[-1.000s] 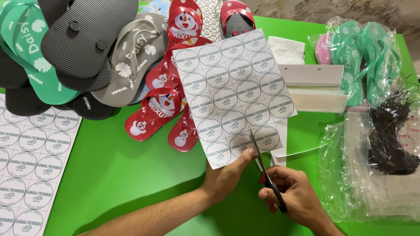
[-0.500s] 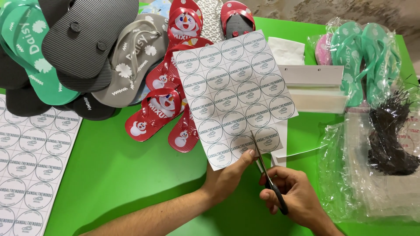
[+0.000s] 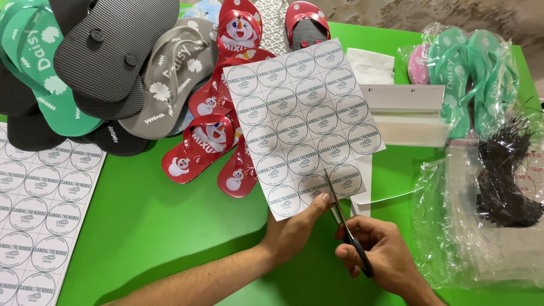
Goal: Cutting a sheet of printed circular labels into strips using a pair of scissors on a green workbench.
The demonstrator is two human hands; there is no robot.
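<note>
My left hand [image 3: 294, 229] pinches the near edge of a white sheet of round stickers [image 3: 303, 122], held tilted above the green table [image 3: 153, 226]. In my right hand [image 3: 379, 255] are black-handled scissors [image 3: 347, 229]. Their blades sit in a cut running up from the sheet's near edge, between the two rightmost sticker columns. The hands are almost touching.
Red, grey, black and green flip-flops [image 3: 130, 73] are piled at the back left. A second sticker sheet [image 3: 39, 204] lies at the left edge. White header cards [image 3: 405, 116], bagged mint flip-flops [image 3: 473, 73] and clear bags holding black ties [image 3: 504, 175] lie to the right.
The scissors have closed slightly and crept a little further up into the sheet. Both hands otherwise stay in place.
</note>
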